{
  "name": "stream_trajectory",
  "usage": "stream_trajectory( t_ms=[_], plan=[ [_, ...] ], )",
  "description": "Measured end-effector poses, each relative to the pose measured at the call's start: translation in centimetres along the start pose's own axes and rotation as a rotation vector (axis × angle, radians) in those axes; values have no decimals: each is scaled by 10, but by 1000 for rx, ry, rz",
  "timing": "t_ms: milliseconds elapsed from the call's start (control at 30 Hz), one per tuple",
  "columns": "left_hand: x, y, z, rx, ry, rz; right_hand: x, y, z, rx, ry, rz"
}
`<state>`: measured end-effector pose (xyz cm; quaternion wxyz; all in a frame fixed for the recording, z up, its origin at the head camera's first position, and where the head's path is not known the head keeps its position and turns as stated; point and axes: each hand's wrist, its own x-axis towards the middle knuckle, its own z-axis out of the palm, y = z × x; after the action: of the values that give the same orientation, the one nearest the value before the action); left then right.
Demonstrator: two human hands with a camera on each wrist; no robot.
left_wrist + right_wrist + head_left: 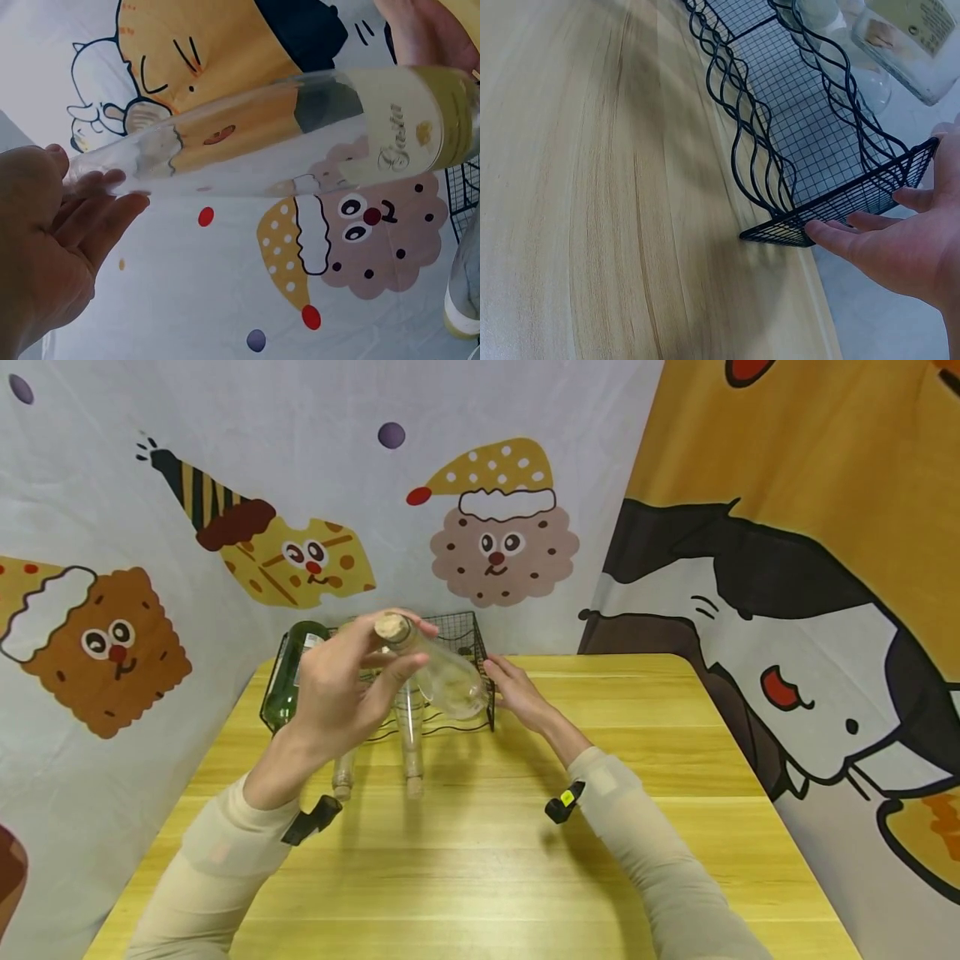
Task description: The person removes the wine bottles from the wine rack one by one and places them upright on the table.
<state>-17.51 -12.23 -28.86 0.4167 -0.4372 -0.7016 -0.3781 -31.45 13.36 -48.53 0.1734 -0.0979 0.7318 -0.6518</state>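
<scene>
My left hand (333, 689) holds a clear glass bottle (457, 687) by its neck, the cork (391, 627) turned toward me and the base tilted away over a black wire rack (459, 627). In the left wrist view the bottle (247, 135) bears a cream label with a yellowish band at its base end. My right hand (523, 697) touches the rack's right end. Seen from the right wrist, extended fingers (836, 234) lie against the mesh end panel (855, 191).
A green bottle (283, 685) lies at the rack's left side. Clear corked bottles (410, 727) lie in the rack, necks pointing toward me. The rack stands at the back of the wooden table (465, 877), before a printed cloth (300, 410).
</scene>
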Motion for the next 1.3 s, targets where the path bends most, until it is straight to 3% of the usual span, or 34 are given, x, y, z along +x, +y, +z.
stream_trajectory(
  t_ms=[300, 633, 867, 1000, 1300],
  plan=[
    [-8, 3, 9, -80, -116, -39, -1, 2, 1, -52, 10, -13],
    [-26, 4, 30, -215, -205, -98, 0, 1, 0, -55, 7, -39],
    [-35, 7, 40, -260, -289, -176, 1, 2, -2, -37, 2, -48],
    [-40, 8, 44, -284, -332, -221, 0, 2, -3, -72, 7, -48],
    [-46, 10, 54, -333, -384, -254, 0, 2, -4, -189, 41, -82]
  ],
)
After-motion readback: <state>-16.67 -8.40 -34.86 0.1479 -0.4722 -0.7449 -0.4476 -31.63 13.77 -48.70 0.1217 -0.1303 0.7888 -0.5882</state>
